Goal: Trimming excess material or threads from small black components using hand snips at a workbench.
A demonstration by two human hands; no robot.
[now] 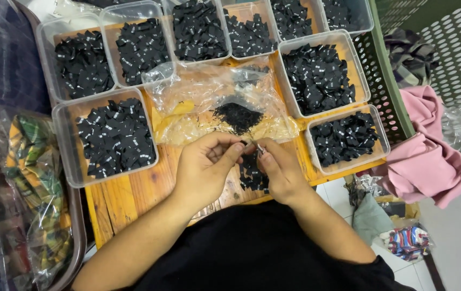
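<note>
My left hand (pixel 206 164) and my right hand (pixel 279 170) meet above the front of a small wooden table (pixel 133 188). Their fingertips pinch a tiny black item with a small metal part (pixel 259 147) between them; what exactly it is stays too small to tell. Under my right hand lies a little heap of black fabric labels (pixel 252 173). Just beyond the hands, a crumpled clear plastic bag (pixel 198 102) holds a pile of fine black pieces (pixel 237 116).
Several clear plastic tubs of black labels ring the table: one at the left (pixel 113 137), two at the right (pixel 319 75) (pixel 346 139), more along the back. A green perforated basket (pixel 392 91) and pink cloth (pixel 430 161) sit right. Bagged patterned fabric (pixel 31 178) lies left.
</note>
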